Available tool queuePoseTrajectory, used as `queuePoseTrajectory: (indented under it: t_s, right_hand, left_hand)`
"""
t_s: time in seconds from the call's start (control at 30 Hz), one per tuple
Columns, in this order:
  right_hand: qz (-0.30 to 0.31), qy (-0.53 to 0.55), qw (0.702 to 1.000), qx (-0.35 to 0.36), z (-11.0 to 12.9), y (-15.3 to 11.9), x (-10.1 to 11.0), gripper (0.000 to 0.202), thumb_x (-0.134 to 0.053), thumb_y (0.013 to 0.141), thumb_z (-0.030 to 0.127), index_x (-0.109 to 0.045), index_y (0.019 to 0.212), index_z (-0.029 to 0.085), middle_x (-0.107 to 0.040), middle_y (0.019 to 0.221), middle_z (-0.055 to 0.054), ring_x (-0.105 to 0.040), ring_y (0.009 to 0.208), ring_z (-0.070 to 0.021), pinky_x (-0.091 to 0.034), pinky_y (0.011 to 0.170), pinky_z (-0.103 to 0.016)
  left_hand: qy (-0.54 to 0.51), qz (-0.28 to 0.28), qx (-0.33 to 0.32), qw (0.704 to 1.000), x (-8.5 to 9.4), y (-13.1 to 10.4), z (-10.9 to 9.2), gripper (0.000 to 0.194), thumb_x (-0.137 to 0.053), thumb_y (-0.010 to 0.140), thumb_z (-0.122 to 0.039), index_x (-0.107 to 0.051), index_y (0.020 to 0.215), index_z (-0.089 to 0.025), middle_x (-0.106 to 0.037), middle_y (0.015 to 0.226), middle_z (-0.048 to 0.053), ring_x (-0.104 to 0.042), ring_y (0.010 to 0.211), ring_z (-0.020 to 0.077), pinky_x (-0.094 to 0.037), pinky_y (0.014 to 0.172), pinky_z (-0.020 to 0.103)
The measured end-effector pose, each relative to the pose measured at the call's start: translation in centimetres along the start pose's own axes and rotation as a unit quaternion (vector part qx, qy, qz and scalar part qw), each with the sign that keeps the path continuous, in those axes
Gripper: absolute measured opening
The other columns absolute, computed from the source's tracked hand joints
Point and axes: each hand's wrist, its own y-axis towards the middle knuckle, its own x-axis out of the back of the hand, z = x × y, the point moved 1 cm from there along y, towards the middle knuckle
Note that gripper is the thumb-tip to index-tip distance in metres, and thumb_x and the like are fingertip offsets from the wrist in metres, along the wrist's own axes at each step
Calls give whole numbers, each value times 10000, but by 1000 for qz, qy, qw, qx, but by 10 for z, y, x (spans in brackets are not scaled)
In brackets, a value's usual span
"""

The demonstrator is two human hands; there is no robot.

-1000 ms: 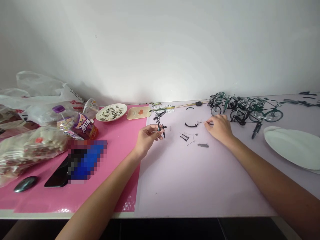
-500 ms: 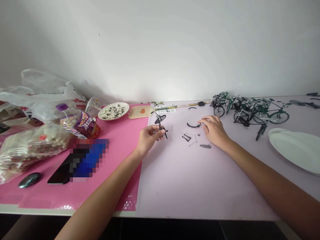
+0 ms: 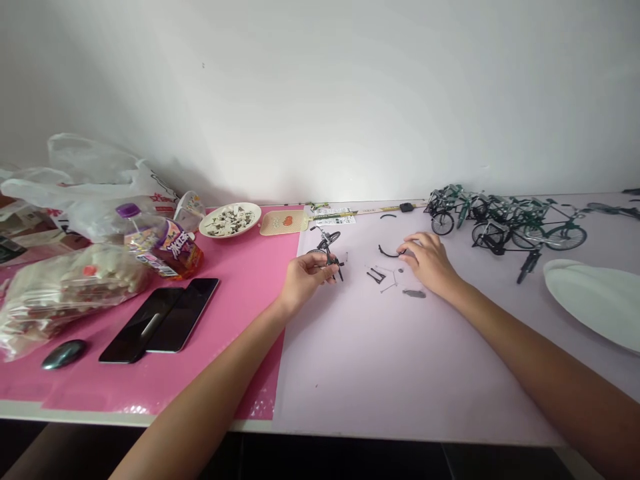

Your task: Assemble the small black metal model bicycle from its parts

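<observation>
My left hand (image 3: 306, 280) is closed around a partly built miniature bicycle (image 3: 327, 239), with a wheel and handlebar showing above the fingers and dark frame parts poking out at the right. My right hand (image 3: 429, 262) rests low over the pale mat, thumb and fingers pinched at the right end of a curved black strip (image 3: 388, 253) that looks like a mudguard. Between the hands lie a black forked piece (image 3: 375, 275), thin grey rods (image 3: 396, 279), a small round part (image 3: 401, 271) and a grey oval part (image 3: 415, 293).
Several finished toy bicycles (image 3: 565, 235) stand at the back right, near a white plate (image 3: 590, 300). On the pink left side are two phones (image 3: 187, 313), a mouse (image 3: 65, 354), a drink bottle (image 3: 163, 243), plastic bags (image 3: 95, 207) and a plate of small pieces (image 3: 230, 220).
My left hand, with the bicycle in it, has shifted slightly right in view. The whole view has also shifted a little; the right hand stays at the curved strip.
</observation>
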Motion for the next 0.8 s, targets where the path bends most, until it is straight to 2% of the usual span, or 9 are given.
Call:
queuePoseTrajectory:
  t_s: [0.17, 0.37, 0.57, 0.7, 0.8]
  right_hand:
    - [-31, 80, 996, 26, 15, 6, 9, 137, -532, 1019, 256, -668, 1025, 252, -713, 1137, -110, -555, 1230, -339, -467, 1023, -526]
    - [-96, 147, 984, 6, 41, 7, 21, 195, -446, 1060, 304, -635, 1059, 255, -695, 1034, -104, -596, 1069, -302, -486, 963, -488]
    - [-67, 188, 980, 17, 65, 4, 30, 321, -355, 1096, 333, -627, 940, 265, -652, 860, -70, -584, 944, -274, -475, 886, -449]
    - [-47, 173, 984, 16, 63, 5, 26, 347, -364, 1091, 339, -635, 891, 259, -674, 851, -71, -598, 917, -275, -456, 911, -467]
    - [-71, 152, 986, -10, 50, 4, 20, 301, -439, 1068, 369, -660, 896, 256, -705, 884, -76, -606, 913, -279, -452, 929, -477]
  left_hand:
    - [-19, 6, -2, 1000, -2, 0, 1, 480, -939, 639, -490, -706, 884, -150, -765, 1108, 102, -652, 585, 97, -518, 600, 288]
    - [-33, 6, 2, 999, -3, 2, 4, 529, -948, 621, -515, -676, 895, -153, -765, 961, 71, -659, 571, 109, -521, 584, 281]
    - [-31, 0, 2, 1000, -4, 1, 5, 534, -943, 641, -518, -666, 914, -152, -730, 862, 35, -671, 571, 116, -535, 604, 276]
    - [-6, -9, -16, 1000, -4, 0, 5, 497, -916, 690, -508, -679, 943, -152, -734, 901, 49, -681, 581, 121, -535, 594, 271]
    - [29, -21, -44, 998, -4, -2, 5, 414, -883, 739, -456, -689, 952, -159, -747, 1010, 78, -679, 577, 116, -529, 577, 270]
